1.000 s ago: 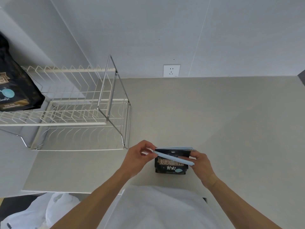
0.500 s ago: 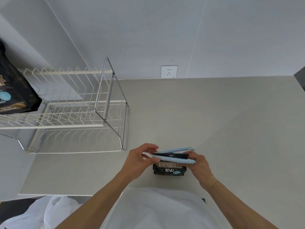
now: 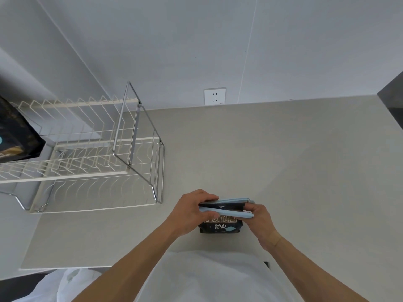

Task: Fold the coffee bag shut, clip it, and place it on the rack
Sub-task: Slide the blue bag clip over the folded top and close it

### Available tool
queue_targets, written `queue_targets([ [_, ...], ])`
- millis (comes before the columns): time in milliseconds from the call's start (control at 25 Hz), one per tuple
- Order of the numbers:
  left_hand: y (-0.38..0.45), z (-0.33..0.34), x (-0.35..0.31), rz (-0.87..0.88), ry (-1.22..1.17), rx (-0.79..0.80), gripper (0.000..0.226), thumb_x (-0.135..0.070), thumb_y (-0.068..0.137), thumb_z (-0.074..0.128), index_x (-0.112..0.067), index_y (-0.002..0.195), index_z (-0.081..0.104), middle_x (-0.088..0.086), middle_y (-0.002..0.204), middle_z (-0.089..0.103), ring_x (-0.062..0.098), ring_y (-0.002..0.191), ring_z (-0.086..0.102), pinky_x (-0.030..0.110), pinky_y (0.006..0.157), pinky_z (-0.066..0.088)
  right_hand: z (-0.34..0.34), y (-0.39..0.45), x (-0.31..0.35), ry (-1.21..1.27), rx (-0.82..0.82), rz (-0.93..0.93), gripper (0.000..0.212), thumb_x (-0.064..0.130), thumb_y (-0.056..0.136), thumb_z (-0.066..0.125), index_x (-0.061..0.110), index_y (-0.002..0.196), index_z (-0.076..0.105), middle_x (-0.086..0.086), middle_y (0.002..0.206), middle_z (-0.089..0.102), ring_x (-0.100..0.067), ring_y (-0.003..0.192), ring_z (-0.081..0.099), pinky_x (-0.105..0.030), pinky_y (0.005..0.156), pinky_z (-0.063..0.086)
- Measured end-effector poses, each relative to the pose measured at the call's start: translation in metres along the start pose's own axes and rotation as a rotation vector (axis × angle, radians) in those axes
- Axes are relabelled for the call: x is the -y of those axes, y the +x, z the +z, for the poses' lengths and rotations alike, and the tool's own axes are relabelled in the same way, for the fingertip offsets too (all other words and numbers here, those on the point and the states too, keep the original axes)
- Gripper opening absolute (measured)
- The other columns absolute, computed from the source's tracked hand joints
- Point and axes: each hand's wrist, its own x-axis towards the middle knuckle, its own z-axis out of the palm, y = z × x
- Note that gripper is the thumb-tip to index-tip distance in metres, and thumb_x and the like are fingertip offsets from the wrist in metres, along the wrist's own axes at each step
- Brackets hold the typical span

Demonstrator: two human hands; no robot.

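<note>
Nearest the body, the coffee bag stands on the surface, close to its near edge, its folded top caught between the two arms of a pale blue clip. The left hand pinches the clip's left end, fingers curled over both arms; the right hand pinches the right end, where the arms gape a little. The clip looks not yet snapped: pressing both ends evenly, with the fold flat and centred, should close it without the bag slipping out. Further off to the left stands the wire rack, its steel end frame jutting toward the hands; another dark bag fills its far-left end. Open surface lies between.
</note>
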Motion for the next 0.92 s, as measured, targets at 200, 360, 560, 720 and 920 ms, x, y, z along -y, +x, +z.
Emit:
queue_targets([
  [200,0.008,-0.001,-0.004,0.0,0.082,0.034,0.042,-0.027,0.076,0.08,-0.024,0.116,0.068,-0.008,0.105,0.063,0.008,0.094,0.059,0.018,0.083,0.047,0.005,0.001,0.0,0.046,-0.024,0.018,0.032,0.005,0.076,0.078,0.036,0.076,0.073,0.013,0.086,0.072,0.004,0.071,0.069,-0.008,0.058,0.052],
  [360,0.008,0.003,-0.003,-0.001,0.064,0.0,0.033,-0.03,0.078,0.078,-0.028,0.109,0.069,-0.013,0.1,0.062,0.004,0.09,0.059,0.013,0.078,0.045,0.005,-0.002,-0.003,0.18,-0.036,0.107,0.022,0.017,0.069,0.084,0.029,0.084,0.075,0.006,0.08,0.078,-0.009,0.076,0.073,-0.016,0.06,0.055],
  [560,0.008,0.003,-0.001,-0.002,0.015,-0.023,0.028,-0.03,0.078,0.077,-0.028,0.105,0.07,-0.012,0.099,0.063,0.005,0.092,0.06,0.016,0.079,0.047,-0.008,-0.005,0.004,0.281,0.082,0.086,0.042,0.008,0.071,0.082,0.025,0.108,0.073,0.001,0.105,0.075,-0.014,0.097,0.069,-0.028,0.077,0.058],
  [720,0.01,0.004,-0.003,-0.02,0.003,-0.026,0.025,-0.027,0.078,0.077,-0.026,0.102,0.071,-0.011,0.098,0.064,0.006,0.092,0.061,0.022,0.08,0.05,-0.02,-0.004,0.009,0.27,0.047,0.069,0.028,0.01,0.074,0.079,0.024,0.099,0.076,-0.001,0.098,0.077,-0.016,0.093,0.07,-0.023,0.071,0.058],
  [920,0.009,0.006,-0.003,-0.018,0.028,-0.04,0.023,-0.024,0.079,0.076,-0.025,0.1,0.069,-0.014,0.097,0.062,0.004,0.092,0.06,0.022,0.079,0.051,-0.017,-0.003,0.01,0.206,-0.023,0.055,0.02,0.01,0.074,0.08,0.019,0.091,0.078,-0.002,0.092,0.077,-0.01,0.085,0.07,-0.019,0.066,0.056],
])
